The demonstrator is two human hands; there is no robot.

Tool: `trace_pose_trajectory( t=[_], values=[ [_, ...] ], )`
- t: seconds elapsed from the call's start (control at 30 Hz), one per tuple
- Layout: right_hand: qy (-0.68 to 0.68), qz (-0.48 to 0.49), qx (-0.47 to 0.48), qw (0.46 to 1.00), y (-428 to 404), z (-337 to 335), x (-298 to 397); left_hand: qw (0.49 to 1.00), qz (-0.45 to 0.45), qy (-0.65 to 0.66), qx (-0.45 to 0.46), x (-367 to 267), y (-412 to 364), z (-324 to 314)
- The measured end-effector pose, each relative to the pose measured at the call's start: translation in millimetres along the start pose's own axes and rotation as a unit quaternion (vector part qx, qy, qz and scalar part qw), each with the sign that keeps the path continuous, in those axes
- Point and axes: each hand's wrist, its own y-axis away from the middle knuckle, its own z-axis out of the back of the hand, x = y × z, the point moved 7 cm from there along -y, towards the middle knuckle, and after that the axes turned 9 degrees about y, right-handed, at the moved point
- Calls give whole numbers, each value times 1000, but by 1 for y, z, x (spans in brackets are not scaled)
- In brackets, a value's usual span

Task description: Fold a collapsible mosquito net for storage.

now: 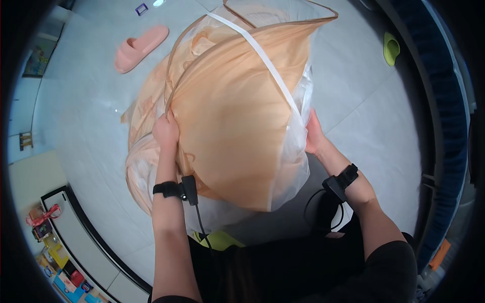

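A large bundle of peach fabric (235,113) with thin brown-edged hoops and sheer white netting stands before me above the tiled floor; it looks like a collapsible fabric item. My left hand (166,130) is closed on its brown edging at the left side. At the right side, my right hand (314,132) is against the sheer white part (297,142), its fingers partly hidden behind the material. A white strap (265,60) runs diagonally across the peach panel. Black bands with small devices and cables are on both my forearms.
A pink slipper (141,49) lies at the upper left of the floor, near a small purple frame (141,9). One green shoe (391,49) is at the right beside dark blue furniture (447,132). A low white cabinet (87,238) with assorted items stands at the lower left.
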Motion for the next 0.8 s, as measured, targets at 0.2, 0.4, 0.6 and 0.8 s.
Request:
trace_pose_trajectory(
  t=[0.2, 0.4, 0.6, 0.8],
  values=[
    [123, 61, -24, 990, -17, -9, 15, 999, -20, 41, -24, -7, 6, 9],
    [178, 85, -124, 972, -26, 14, 19, 997, -58, 23, -55, -40, 16, 36],
    [152, 127, -130, 971, -15, 3, 34, 970, -221, 51, -86, -107, 26, 115],
    [153, 136, -115, 972, -11, -11, 38, 975, -203, 78, -38, -118, 31, 129]
  ],
)
